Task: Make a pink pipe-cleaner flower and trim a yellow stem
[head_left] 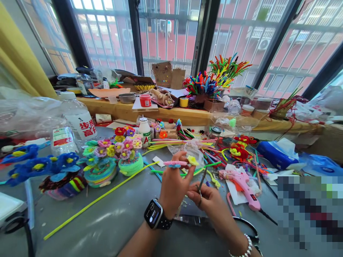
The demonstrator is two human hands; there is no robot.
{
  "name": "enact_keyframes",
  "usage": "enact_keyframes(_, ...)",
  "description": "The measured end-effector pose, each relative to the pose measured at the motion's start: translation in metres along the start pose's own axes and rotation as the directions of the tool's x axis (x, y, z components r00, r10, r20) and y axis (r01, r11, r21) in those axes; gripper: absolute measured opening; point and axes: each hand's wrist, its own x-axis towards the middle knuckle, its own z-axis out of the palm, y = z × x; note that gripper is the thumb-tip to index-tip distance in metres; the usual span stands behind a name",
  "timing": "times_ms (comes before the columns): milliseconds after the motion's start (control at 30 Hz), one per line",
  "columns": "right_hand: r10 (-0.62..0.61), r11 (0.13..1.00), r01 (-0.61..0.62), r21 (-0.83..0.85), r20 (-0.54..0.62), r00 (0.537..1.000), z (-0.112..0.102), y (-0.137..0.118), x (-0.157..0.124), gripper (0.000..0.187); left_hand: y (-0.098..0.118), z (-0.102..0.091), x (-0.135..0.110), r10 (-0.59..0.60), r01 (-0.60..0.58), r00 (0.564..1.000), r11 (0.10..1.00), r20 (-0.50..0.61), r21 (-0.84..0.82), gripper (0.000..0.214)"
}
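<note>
My left hand [173,184], with a watch on its wrist, is raised over the table. It pinches a small yellow fuzzy pipe-cleaner piece [192,160] between thumb and fingers. A pink and light blue fuzzy strip [175,164] lies across the same hand; how it is held is unclear. Close beside it, my right hand [207,198] grips a small pair of scissors [202,181], blades pointing up, apart from the yellow piece. Below both hands lies a larger pair of black-handled scissors [195,220], partly covered by my right hand and arm.
A long yellow pipe cleaner [99,201] crosses the table on the left, near pots of fuzzy flowers [131,164]. To the right lie a pink glue gun [242,184] with a black cord and a blue tissue pack [277,155]. Loose pipe cleaners [184,143] spread behind my hands.
</note>
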Motion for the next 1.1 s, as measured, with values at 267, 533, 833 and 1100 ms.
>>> enact_keyframes(267,-0.057,0.997,0.055,-0.055,-0.037,0.998,0.002,-0.001,0.002,0.025,0.002,0.002,-0.001,-0.077,0.075,0.997,0.993,-0.022,-0.087,0.02)
enact_keyframes(533,-0.067,0.996,0.067,-0.05,0.001,0.998,0.002,0.0,0.001,0.022,0.004,-0.003,0.003,-0.256,0.216,0.965,0.885,-0.046,-0.412,0.026)
enact_keyframes(833,-0.044,0.999,0.044,0.004,-0.01,0.999,-0.005,0.0,0.0,0.026,-0.001,-0.002,0.007,-0.391,0.48,0.866,0.469,0.313,-0.742,0.038)
enact_keyframes(1100,-0.153,0.975,0.185,-0.124,0.228,0.962,-0.013,-0.004,-0.006,0.073,0.0,-0.01,0.013,-0.457,0.548,0.78,0.167,0.428,-0.82,0.034)
